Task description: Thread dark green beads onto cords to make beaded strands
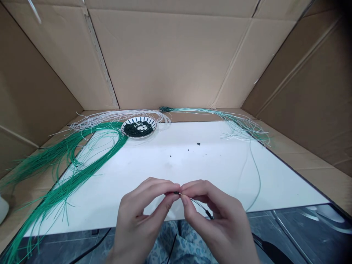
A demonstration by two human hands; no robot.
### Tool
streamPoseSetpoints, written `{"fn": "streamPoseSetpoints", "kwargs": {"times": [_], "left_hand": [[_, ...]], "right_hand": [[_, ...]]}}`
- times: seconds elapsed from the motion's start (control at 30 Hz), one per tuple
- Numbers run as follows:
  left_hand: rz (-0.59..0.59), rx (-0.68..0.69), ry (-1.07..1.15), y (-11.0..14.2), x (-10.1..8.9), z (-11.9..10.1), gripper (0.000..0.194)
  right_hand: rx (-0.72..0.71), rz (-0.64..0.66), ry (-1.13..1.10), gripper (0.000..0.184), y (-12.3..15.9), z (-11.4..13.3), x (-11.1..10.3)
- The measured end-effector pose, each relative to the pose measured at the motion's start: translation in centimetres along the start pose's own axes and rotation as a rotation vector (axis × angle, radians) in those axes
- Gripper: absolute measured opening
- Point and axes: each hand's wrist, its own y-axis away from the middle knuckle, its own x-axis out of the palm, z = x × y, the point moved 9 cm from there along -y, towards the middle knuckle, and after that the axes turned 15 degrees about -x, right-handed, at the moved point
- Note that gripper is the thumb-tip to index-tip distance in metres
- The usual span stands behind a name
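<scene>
Near the front edge of the white board, my two hands meet fingertip to fingertip. My left hand [145,207] pinches a small dark bead [176,193] between thumb and forefinger. Thumb and forefinger of my right hand [217,216] are closed on a thin strand [197,203] right beside the bead. Whether the strand's tip is inside the bead is too small to tell. Farther along the strand, a dark cluster [209,214] shows below my right fingers; the rest is hidden by the hand.
A patterned plate [124,124] of dark beads stands at the back left of the white board [220,172]. Green strands [96,165] and white strands [101,119] lie left. A beaded bundle [192,109] lies behind; loose beads [198,144] dot the board. Cardboard walls [170,58] surround it.
</scene>
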Motion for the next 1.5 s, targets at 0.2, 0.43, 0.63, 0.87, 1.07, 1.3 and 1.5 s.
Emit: {"fn": "streamPoseSetpoints", "kwargs": {"times": [0.2,0.43,0.63,0.87,1.07,1.3,1.5], "left_hand": [[0.033,0.013,0.016,-0.1,0.1,-0.1,0.033],[0.062,0.044,-0.024,0.0,0.0,-0.4,0.035],[0.004,-0.016,0.105,0.0,0.0,-0.1,0.031],[0.014,-0.047,0.176,0.0,0.1,0.0,0.035],[0.023,-0.013,0.129,0.1,0.1,-0.1,0.033],[0.063,0.048,0.062,0.2,0.2,-0.4,0.037],[0.102,0.034,0.052,0.0,0.3,-0.1,0.037]], "right_hand": [[0.025,-0.03,-0.082,0.015,0.0,-0.1,0.0],[0.039,-0.059,-0.146,0.016,-0.1,0.0,-0.1],[0.112,-0.077,-0.19,0.01,0.3,-0.7,0.0],[0.152,-0.142,-0.299,0.012,0.7,-1.1,0.0],[0.104,-0.127,-0.261,0.017,0.6,-0.8,0.1],[0.083,-0.079,-0.196,0.02,0.3,-0.5,0.1],[0.118,-0.094,-0.235,0.022,0.6,-0.7,0.0]]}}
